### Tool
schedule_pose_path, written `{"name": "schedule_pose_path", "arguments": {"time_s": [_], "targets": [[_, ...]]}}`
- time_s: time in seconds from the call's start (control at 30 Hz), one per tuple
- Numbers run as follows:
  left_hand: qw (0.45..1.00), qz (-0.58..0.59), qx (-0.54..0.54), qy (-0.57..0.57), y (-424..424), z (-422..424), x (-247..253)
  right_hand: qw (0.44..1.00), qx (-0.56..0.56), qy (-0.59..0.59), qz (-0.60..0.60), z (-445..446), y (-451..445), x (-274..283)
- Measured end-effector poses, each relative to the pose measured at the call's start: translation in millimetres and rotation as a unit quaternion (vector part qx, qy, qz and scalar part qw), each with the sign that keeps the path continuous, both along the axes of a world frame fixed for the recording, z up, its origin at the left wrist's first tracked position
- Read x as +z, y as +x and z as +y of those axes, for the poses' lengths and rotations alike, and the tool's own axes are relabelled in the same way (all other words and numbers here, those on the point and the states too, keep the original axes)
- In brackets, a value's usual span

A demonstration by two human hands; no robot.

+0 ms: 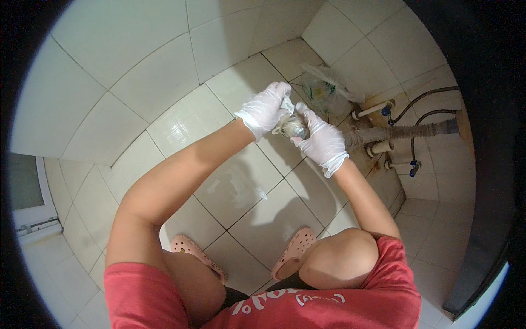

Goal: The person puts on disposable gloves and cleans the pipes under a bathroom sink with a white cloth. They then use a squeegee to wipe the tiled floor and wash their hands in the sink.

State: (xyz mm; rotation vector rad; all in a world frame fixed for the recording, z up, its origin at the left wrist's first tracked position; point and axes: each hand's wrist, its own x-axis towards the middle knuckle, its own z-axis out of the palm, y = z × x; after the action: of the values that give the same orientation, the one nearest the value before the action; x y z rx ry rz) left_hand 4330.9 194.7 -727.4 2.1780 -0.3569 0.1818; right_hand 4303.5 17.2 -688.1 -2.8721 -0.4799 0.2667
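Note:
Both hands wear thin white translucent gloves and are held close together over the tiled floor. My left hand [266, 107] pinches a crumpled white tissue or cloth [288, 107] against the upper side of a small grimy round fitting [296, 129]. Around the right side of that fitting curl the fingers and thumb of my right hand [324, 137]. The fitting has a shiny greyish part and looks coated with dirt; its exact kind cannot be told. My left fingertips are partly hidden behind the tissue.
A clear plastic bag [324, 88] stands in the far corner. Right of my hands, a dirty corrugated drain hose [394, 132] runs to the right, near white pipe stubs [380, 148] and blue-handled valves [386, 110]. Wet patches [238, 185] mark the floor tiles between pink clogs [294, 253].

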Motion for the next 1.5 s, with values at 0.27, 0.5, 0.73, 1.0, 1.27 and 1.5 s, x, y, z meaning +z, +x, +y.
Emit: {"name": "schedule_pose_path", "arguments": {"time_s": [0.27,0.5,0.73,1.0,1.27,1.5], "targets": [[0.999,-0.009,-0.025,-0.039,-10.3,-26.3,-46.9,0.993,0.054,-0.095,-0.032,2.3,-1.6,6.0],[0.789,0.28,0.215,-0.503,-14.6,-38.5,-80.0,0.993,0.049,-0.089,-0.055,-3.6,-9.3,-3.2],[0.636,0.406,0.03,-0.655,-3.0,-40.0,-42.6,0.995,0.069,-0.023,-0.076,-1.1,-14.2,7.5],[0.619,0.474,-0.009,-0.626,-25.0,-49.9,-27.8,0.997,0.056,-0.036,-0.049,-2.3,-10.1,8.6],[0.677,0.518,-0.053,-0.521,-20.5,-43.5,-45.5,0.993,0.065,0.06,-0.078,-16.5,1.1,-17.0],[0.796,0.567,-0.028,-0.209,-16.3,-14.6,-68.0,0.991,-0.106,0.057,0.061,-58.9,19.1,-17.0]]}}
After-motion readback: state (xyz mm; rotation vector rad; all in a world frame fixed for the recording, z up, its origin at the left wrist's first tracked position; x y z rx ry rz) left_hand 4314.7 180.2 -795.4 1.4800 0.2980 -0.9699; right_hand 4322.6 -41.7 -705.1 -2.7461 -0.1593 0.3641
